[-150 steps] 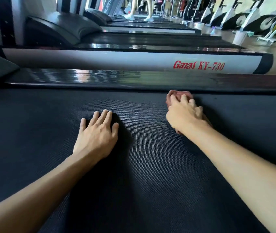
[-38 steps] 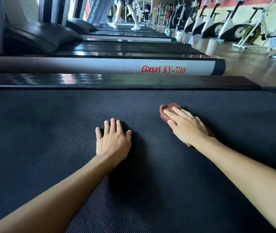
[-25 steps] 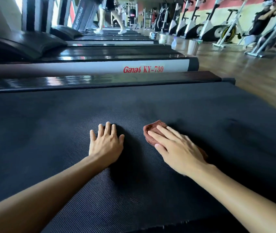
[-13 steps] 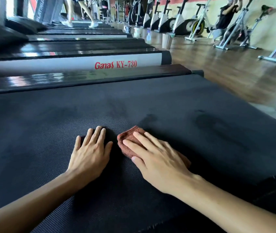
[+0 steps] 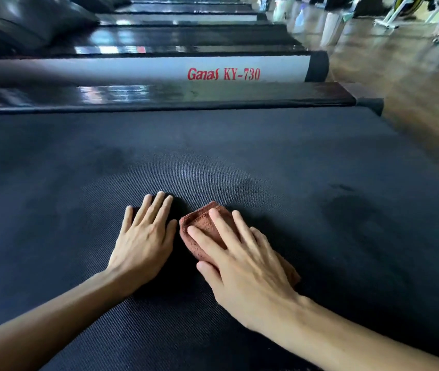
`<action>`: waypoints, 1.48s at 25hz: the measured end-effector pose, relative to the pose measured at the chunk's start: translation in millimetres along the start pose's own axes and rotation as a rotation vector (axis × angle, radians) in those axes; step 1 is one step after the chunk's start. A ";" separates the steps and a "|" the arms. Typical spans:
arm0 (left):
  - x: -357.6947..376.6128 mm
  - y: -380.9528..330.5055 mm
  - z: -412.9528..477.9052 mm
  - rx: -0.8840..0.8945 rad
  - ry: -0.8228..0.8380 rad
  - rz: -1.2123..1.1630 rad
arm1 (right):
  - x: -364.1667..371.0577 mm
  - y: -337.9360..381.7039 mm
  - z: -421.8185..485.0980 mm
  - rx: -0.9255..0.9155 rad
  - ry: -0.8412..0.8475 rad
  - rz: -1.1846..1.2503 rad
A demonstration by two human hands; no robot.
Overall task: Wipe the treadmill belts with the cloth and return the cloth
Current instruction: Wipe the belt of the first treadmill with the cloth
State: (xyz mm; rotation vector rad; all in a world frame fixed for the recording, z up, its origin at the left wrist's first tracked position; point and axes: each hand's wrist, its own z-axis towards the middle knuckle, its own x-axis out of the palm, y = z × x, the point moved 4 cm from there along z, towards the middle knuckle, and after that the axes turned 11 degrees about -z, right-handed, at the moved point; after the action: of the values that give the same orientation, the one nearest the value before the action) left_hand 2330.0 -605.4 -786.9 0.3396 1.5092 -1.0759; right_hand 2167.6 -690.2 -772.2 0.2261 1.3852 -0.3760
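Here, folded reddish-brown cloth [image 5: 204, 226], fuzzy, under right hand [image 5: 242, 263]

bare belt [image 5: 239, 156] ahead, side rail [image 5: 159, 99] beyond

Dark textured treadmill belt [image 5: 266, 156], reddish-brown cloth [image 5: 202, 223] (folded) lying on it, left hand [image 5: 143, 236] flat beside it

The person's left hand [image 5: 143, 242] and right hand [image 5: 242, 266]: both bare, fingers slender, nails short, tendons ridging the backs. Left forearm [image 5: 41, 317] and right forearm [image 5: 368, 341]: bare and lean, uncovered along all the visible length.
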 end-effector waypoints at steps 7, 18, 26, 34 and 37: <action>-0.2 -3.3 -1.6 -0.035 0.007 0.040 | -1.8 1.6 1.7 0.004 0.023 -0.034; 2.6 -0.2 -1.8 -0.020 -0.058 0.038 | -17.4 -8.7 -32.6 -0.057 0.053 -0.030; 7.0 -15.5 -23.1 0.009 -0.020 0.043 | -10.3 -64.2 -17.3 -0.044 0.125 0.026; 8.2 -13.8 -28.9 0.024 -0.011 0.048 | -15.5 -61.4 -55.9 -0.191 0.055 0.058; 7.3 -15.0 -28.6 -0.013 0.004 0.056 | -17.9 -105.3 -38.8 0.127 0.085 -0.016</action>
State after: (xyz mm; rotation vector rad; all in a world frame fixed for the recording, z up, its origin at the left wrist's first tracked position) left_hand 2299.1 -593.9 -790.4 0.3733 1.5005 -1.0216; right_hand 2088.9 -770.4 -754.8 0.3391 1.4489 -0.4729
